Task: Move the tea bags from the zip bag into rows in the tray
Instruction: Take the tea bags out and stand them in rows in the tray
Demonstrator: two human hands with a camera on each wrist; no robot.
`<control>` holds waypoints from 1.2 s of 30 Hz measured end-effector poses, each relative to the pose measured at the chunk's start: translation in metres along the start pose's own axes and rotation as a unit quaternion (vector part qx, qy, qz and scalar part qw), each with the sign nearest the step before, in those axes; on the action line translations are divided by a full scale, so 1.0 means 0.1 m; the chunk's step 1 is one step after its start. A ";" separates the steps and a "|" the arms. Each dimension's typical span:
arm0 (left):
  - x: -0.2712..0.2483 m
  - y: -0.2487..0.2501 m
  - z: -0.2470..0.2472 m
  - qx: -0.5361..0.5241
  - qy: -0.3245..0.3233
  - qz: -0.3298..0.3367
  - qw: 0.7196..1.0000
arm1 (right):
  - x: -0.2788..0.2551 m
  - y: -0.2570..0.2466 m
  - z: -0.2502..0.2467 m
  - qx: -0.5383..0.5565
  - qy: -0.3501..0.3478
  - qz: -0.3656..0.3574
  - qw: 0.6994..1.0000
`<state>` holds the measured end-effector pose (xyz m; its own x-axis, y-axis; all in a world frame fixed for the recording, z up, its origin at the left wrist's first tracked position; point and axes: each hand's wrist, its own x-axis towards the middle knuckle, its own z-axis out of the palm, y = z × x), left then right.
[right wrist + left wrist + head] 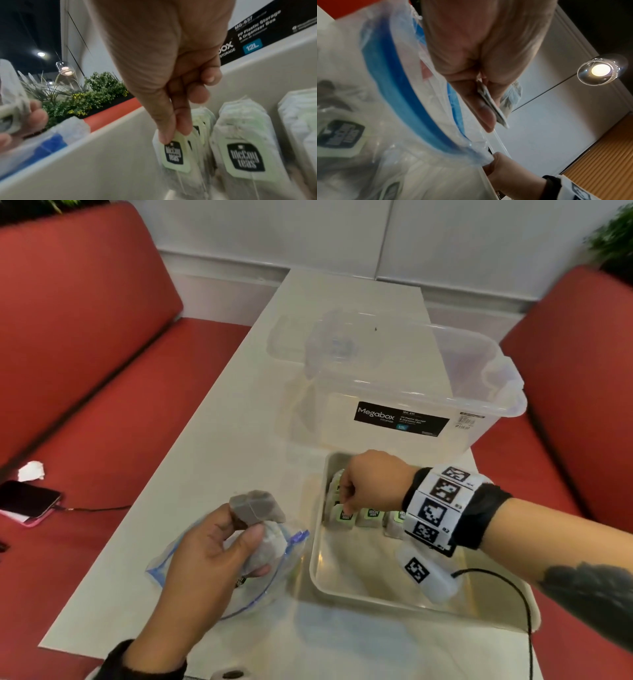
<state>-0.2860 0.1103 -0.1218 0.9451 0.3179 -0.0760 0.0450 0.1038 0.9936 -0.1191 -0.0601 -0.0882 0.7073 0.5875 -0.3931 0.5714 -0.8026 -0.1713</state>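
The grey tray (342, 587) sits on the table's right side, with stacks of tea bags (371, 517) in a row along its far wall. My right hand (346, 505) reaches into the tray's far left corner. In the right wrist view its thumb and forefinger (181, 125) pinch the top of a tagged tea bag (175, 155) at the leftmost stack, beside a second stack (245, 155). My left hand (245, 525) holds a small bunch of tea bags (257, 508) above the open zip bag (270, 580), whose blue zip edge (412, 94) curves past it. More tea bags (340, 134) lie inside.
A clear Megabox storage box (404, 392) stands just behind the tray. A phone (27, 501) on a cable and a crumpled paper (30, 470) lie on the red bench to the left. A black cable (507, 587) trails from my right wrist over the tray's near right corner.
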 end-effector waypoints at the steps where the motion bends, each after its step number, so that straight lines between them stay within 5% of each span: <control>1: 0.00 -0.01 0.00 -0.001 0.001 -0.004 1.000 | 0.04 0.00 0.03 -0.010 -0.007 -0.001 1.000; 16: -0.01 -0.07 0.10 0.024 -0.001 -0.051 0.998 | 0.17 0.01 0.15 -0.048 0.021 -0.006 0.999; 24: 0.02 -0.01 0.20 0.046 -0.025 -0.069 0.996 | -0.07 -0.02 -0.08 0.043 0.133 -0.032 0.990; 29: 0.01 0.10 0.25 0.092 -0.053 -0.033 0.994 | -0.38 -0.21 -0.22 0.183 0.166 -0.154 0.957; 36: 0.01 0.19 0.29 0.239 -0.052 0.058 0.968 | -0.56 -0.29 -0.30 0.150 0.168 -0.157 0.962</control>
<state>-0.2753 0.0853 -0.1010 0.9792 0.2014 0.0231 0.0568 -0.3823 0.9223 -0.1624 -0.0664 -0.0343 0.6427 0.7657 0.0270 0.6693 -0.5440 -0.5060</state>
